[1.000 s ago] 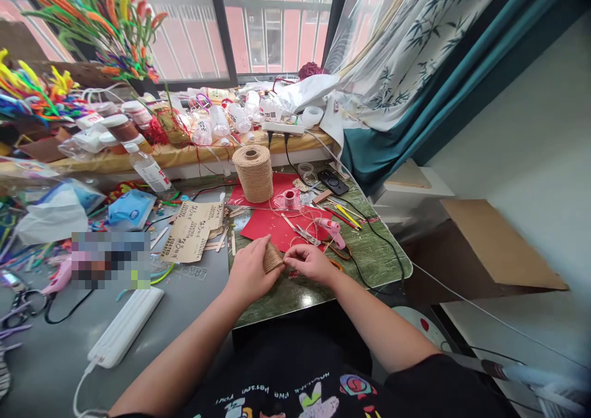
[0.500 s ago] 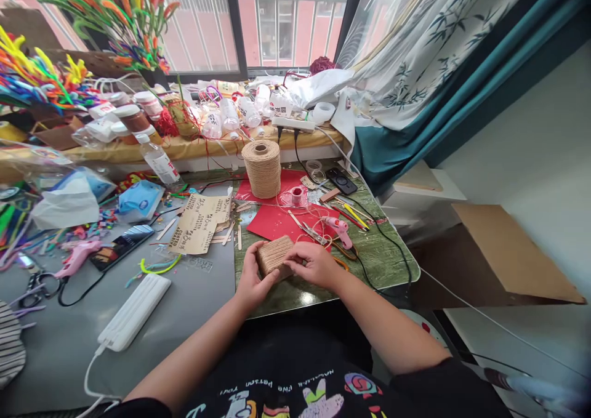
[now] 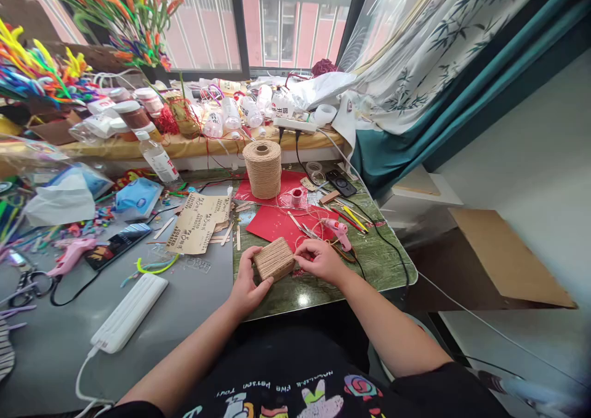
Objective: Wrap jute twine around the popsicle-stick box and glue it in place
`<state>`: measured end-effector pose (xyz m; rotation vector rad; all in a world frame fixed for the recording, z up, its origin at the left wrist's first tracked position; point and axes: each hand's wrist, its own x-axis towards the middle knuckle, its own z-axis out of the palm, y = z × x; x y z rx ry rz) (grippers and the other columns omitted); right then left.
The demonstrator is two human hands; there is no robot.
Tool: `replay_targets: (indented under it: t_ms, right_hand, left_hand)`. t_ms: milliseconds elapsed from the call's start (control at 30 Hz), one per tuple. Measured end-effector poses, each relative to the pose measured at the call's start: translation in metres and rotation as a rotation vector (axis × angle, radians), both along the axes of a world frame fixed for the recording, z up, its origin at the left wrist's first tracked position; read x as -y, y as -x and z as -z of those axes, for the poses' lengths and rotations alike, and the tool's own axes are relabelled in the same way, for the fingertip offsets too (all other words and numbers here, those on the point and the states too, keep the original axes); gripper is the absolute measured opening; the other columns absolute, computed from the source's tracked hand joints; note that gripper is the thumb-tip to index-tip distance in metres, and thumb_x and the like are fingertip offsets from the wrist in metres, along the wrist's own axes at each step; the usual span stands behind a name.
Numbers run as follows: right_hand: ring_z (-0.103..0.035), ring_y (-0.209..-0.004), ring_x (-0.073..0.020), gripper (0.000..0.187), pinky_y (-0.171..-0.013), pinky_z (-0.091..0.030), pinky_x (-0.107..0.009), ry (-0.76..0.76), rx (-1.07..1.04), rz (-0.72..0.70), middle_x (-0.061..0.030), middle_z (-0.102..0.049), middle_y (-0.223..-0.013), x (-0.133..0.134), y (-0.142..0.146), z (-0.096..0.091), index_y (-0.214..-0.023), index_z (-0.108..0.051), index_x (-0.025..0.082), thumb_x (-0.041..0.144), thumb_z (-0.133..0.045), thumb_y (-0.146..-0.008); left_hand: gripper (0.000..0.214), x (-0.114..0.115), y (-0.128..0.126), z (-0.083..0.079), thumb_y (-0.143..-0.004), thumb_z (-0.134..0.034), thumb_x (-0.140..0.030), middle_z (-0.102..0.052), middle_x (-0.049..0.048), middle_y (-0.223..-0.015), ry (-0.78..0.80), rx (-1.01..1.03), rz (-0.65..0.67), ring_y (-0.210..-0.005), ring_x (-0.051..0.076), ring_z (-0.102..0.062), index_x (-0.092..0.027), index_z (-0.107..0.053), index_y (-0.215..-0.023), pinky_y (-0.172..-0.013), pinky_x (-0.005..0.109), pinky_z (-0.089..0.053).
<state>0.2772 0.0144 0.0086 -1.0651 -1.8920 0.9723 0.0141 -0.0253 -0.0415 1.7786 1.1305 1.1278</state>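
A small square block wrapped in brown twine lies tilted over the near edge of the green table. My left hand cups its left and lower side, fingers closed around it. My right hand pinches its right edge with thumb and fingertips. A thin strand of twine runs from the block toward the big spool of jute twine standing farther back on the red paper.
A pink glue gun and scissors lie just beyond my right hand. Printed kraft cards, a white power strip, a second pink glue gun, bottles and pipe cleaners crowd the left and back. A phone lies far right.
The twine-wrapped block has been turned from edge-on to showing its broad face, and my right hand slid to its right edge. The view shifted slightly.
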Motion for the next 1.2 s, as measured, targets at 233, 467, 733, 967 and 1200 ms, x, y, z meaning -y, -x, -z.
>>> replay_targets:
  t_ms: [233, 467, 733, 967, 1200]
  right_hand:
    - [-0.048, -0.064, -0.0133, 0.007, -0.064, -0.04, -0.027, -0.013, -0.013, 0.001, 0.0017, -0.054, -0.07, 0.001, -0.006, 0.005, -0.084, -0.073, 0.02, 0.025, -0.071, -0.088]
    - [-0.043, -0.058, -0.0114, 0.018, -0.056, -0.034, -0.026, 0.307, -0.109, 0.061, 0.0039, -0.05, -0.064, 0.0, -0.004, 0.008, -0.084, -0.072, 0.017, 0.035, -0.074, -0.085]
    - [-0.041, -0.055, -0.0105, 0.023, -0.054, -0.033, -0.025, 0.389, -0.14, 0.092, 0.0057, -0.047, -0.06, 0.0, -0.003, 0.007, -0.083, -0.071, 0.017, 0.038, -0.076, -0.081]
    - [-0.041, -0.057, -0.0109, 0.03, -0.056, -0.034, -0.026, 0.393, -0.181, 0.091, 0.0041, -0.052, -0.063, -0.002, -0.002, 0.01, -0.084, -0.07, 0.017, 0.046, -0.077, -0.082]
    - [-0.052, -0.066, -0.0131, 0.037, -0.064, -0.041, -0.027, 0.474, -0.313, 0.039, 0.0, -0.062, -0.074, -0.004, -0.007, 0.014, -0.086, -0.069, 0.016, 0.051, -0.08, -0.081]
  left_hand:
    - [0.069, 0.0, 0.003, -0.009, -0.089, -0.066, -0.03, -0.041, 0.0142, -0.148, -0.039, -0.152, -0.008, -0.141, 0.033, -0.043, -0.025, -0.033, -0.149, -0.122, 0.054, -0.035]
    - [0.066, -0.002, 0.0, -0.021, -0.088, -0.064, -0.03, -0.041, 0.0151, -0.147, -0.037, -0.271, -0.024, -0.14, 0.033, -0.044, -0.022, -0.032, -0.145, -0.121, 0.056, -0.037]
    - [0.071, -0.016, -0.016, -0.071, -0.083, -0.072, -0.05, -0.051, 0.0163, -0.145, -0.125, -0.665, -0.033, -0.138, 0.038, -0.048, -0.023, -0.043, -0.142, -0.116, 0.059, -0.039]
    - [0.077, -0.038, -0.05, -0.078, -0.093, -0.061, -0.058, -0.056, 0.022, -0.149, -0.13, -0.874, 0.052, -0.138, 0.04, -0.053, -0.013, -0.041, -0.152, -0.111, 0.054, -0.044]
    - [0.074, -0.039, -0.052, -0.072, -0.098, -0.054, -0.06, -0.06, 0.0201, -0.147, -0.122, -0.923, 0.053, -0.134, 0.037, -0.058, -0.014, -0.041, -0.154, -0.108, 0.049, -0.045]
